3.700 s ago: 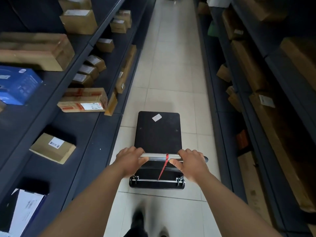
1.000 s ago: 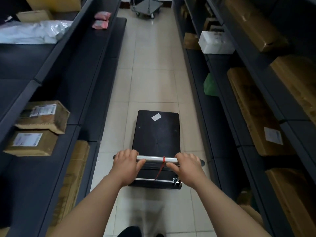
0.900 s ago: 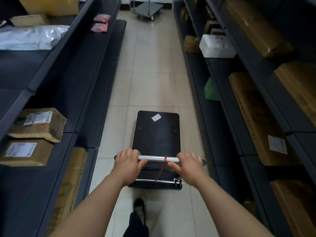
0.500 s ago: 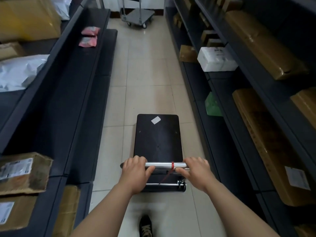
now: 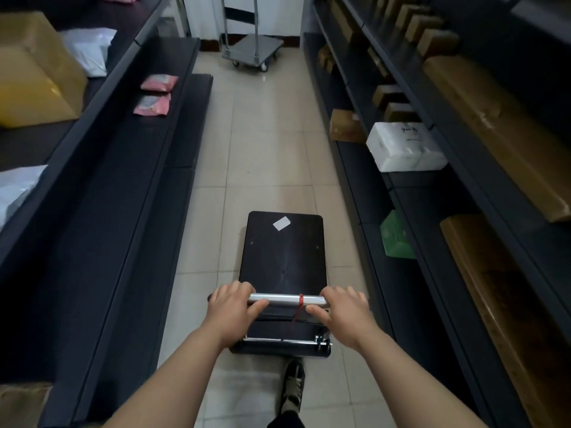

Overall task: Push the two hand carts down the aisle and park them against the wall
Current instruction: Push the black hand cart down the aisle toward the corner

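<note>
A black flat hand cart (image 5: 282, 254) with a white sticker on its deck stands in the aisle just ahead of me. Its silver handle bar (image 5: 285, 299) has a red tie around it. My left hand (image 5: 231, 307) grips the bar's left end and my right hand (image 5: 343, 313) grips its right end. A second, grey hand cart (image 5: 255, 50) with an upright chrome handle stands at the far end of the aisle against the white wall (image 5: 278, 13).
Dark shelving lines both sides of the tiled aisle (image 5: 272, 143). On the left lie pink packets (image 5: 154, 97), white bags and a yellow box (image 5: 31, 75). On the right are a white parcel (image 5: 404, 146), a green box (image 5: 395, 236) and brown cartons. My shoe (image 5: 293, 384) is behind the cart.
I have walked forward with the black cart down the aisle. The grey cart and the wall are closer. Both hands have kept their grip on the bar.
</note>
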### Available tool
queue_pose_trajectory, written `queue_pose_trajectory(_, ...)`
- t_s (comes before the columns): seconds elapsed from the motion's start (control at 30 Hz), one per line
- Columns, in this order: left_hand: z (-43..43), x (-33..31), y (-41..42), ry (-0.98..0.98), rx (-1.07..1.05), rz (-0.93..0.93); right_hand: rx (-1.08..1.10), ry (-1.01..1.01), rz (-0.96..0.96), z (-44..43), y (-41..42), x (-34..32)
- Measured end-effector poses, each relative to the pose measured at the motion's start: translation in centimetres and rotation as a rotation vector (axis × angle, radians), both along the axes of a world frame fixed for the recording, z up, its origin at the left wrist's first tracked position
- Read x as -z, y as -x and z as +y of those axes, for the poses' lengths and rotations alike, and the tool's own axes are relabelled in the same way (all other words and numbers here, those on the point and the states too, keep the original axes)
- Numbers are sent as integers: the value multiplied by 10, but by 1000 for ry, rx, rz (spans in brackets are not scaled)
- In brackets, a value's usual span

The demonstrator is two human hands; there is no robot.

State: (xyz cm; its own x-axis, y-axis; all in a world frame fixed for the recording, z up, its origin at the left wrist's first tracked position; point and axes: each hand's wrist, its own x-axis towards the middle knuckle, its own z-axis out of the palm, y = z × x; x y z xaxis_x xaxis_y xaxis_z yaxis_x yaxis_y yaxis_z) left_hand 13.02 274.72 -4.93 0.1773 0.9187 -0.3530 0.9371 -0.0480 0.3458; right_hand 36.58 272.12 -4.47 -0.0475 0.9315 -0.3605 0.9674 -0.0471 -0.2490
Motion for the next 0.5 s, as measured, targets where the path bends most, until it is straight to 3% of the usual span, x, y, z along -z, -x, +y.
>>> queue_pose_trajectory(0.5,266,1,-23,-63,-101,-60,-52,-16,9,283,-24,4)
